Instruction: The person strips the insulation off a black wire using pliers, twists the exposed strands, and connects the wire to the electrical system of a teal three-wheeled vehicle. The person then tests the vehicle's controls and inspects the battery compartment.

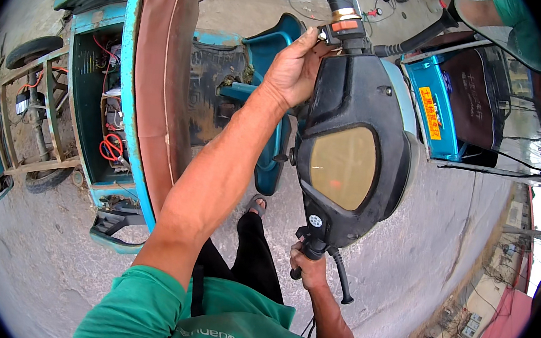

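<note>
Both hands grip the handlebar ends, left hand (298, 66) wrapped around one grip, right hand (308, 267) closed on the other, while the seat (162, 72) stands raised over exposed wiring (109, 145), apparently unfinished.

Black dashboard (355, 112), brown seat (163, 59), teal body (111, 20).

Raised brown seat (162, 72) exposes a compartment with red wiring (112, 147). Second blue vehicle (452, 102) beside; concrete ground (433, 252) beneath.
</note>
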